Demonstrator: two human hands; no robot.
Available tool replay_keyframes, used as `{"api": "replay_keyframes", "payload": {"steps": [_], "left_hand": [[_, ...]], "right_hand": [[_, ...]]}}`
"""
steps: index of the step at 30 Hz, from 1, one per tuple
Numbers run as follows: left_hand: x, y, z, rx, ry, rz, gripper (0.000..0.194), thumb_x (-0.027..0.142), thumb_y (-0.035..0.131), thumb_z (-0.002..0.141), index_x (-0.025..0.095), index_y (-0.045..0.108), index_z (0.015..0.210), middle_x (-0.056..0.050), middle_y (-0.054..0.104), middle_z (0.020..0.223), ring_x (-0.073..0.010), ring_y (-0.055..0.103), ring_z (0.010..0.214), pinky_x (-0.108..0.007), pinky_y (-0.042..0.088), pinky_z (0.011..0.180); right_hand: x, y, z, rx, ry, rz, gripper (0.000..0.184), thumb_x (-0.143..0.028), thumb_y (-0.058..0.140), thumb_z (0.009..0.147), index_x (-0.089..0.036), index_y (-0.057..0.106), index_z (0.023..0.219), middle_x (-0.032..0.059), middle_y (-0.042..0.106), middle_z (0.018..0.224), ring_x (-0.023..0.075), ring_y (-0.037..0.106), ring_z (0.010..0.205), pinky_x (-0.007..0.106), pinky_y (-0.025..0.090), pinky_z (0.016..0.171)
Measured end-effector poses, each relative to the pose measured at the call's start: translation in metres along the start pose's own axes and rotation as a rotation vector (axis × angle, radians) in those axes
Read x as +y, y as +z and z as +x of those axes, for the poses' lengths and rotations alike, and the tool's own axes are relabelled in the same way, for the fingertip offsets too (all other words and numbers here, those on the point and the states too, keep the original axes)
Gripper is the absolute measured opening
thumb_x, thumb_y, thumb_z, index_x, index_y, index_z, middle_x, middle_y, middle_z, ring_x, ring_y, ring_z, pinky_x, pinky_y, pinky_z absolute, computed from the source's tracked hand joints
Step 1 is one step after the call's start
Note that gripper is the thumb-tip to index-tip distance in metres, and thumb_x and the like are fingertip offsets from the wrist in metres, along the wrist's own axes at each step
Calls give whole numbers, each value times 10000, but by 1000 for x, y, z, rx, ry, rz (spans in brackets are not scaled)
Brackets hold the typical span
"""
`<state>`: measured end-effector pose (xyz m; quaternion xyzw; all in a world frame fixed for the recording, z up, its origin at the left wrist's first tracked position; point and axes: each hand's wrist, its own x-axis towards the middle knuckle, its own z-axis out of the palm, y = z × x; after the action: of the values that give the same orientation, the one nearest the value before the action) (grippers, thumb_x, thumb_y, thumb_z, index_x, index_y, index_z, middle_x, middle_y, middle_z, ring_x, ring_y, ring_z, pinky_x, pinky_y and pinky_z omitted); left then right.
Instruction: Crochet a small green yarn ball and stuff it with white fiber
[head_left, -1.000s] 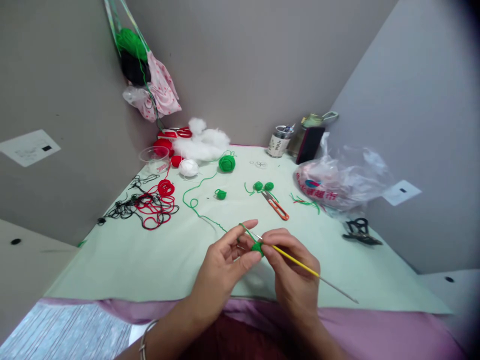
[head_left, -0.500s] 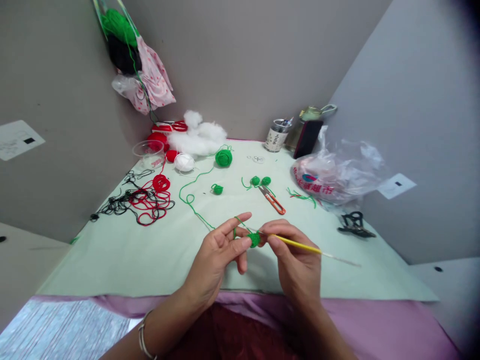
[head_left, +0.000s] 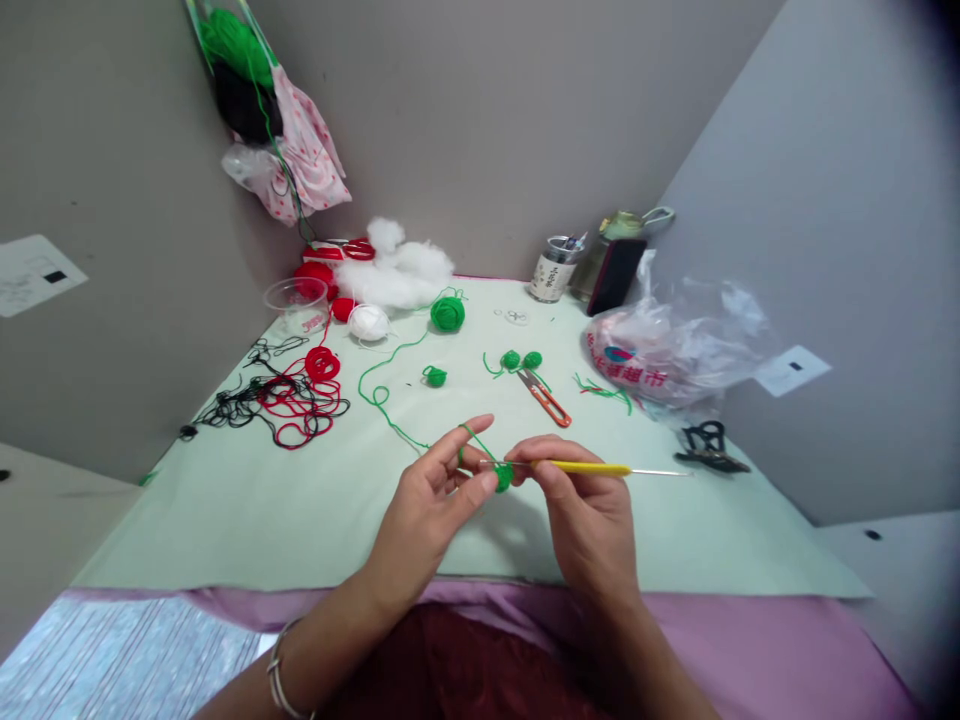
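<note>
Head view: small, bright green crochet piece (head_left: 505,479)

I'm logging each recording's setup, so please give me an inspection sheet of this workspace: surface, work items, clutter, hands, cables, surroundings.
Surface: pale green cloth, purple cloth along the near edge.
Work items: small green yarn piece, yellow-handled hook, green yarn ball.
Clutter: tangled black yarn and red yarn at left; white stuffing at back; orange-handled snips, plastic bag at right.
Hands: left hand pinches the piece, green strand over its index finger; right hand grips the hook.
Cables: nothing seen.
Surroundings: grey walls; pink dotted bag hanging upper left.
</note>
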<state>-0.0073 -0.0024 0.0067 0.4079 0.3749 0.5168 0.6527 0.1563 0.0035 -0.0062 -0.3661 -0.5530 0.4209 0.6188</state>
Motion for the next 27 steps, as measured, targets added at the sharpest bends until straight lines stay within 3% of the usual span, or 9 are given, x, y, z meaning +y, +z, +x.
{"api": "replay_keyframes", "payload": {"steps": [4,7,12,18,27], "left_hand": [[2,2,-1,22,-62,-1,593,335,843,840,232,662,1395,20,603,878,-63,540,615,-187,407,521],[3,2,-3,35,-71,-17,601,331,853,825,236,665,1388,11,613,932,-21,501,505,-180,361,440],[4,1,-4,36,-50,-36,567,296,845,831,234,680,1371,7,623,945,-7,507,473,-180,402,445],[4,1,-5,37,-46,-25,550,287,842,835,235,683,1359,9,613,965,-4,501,483,-173,400,443],[6,-1,-5,61,-23,83,590,283,826,838,247,650,1400,25,584,925,-22,480,515,-180,438,481]], "right_hand": [[1,1,-3,-38,-32,33,124,-275,686,986,-257,808,969,30,760,885,167,665,777,308,550,719],[2,2,-4,-18,-2,109,154,-291,647,1016,-253,793,988,34,774,922,161,672,776,317,560,747],[0,6,-2,-2,41,270,173,-347,640,1022,-243,759,951,27,791,916,149,697,747,295,580,722],[-2,6,0,32,83,303,197,-381,645,1015,-228,721,918,35,792,880,155,693,711,302,584,689],[-6,-2,-5,-73,-59,78,185,-305,582,1053,-254,748,988,34,776,945,171,679,804,331,559,762]]}}
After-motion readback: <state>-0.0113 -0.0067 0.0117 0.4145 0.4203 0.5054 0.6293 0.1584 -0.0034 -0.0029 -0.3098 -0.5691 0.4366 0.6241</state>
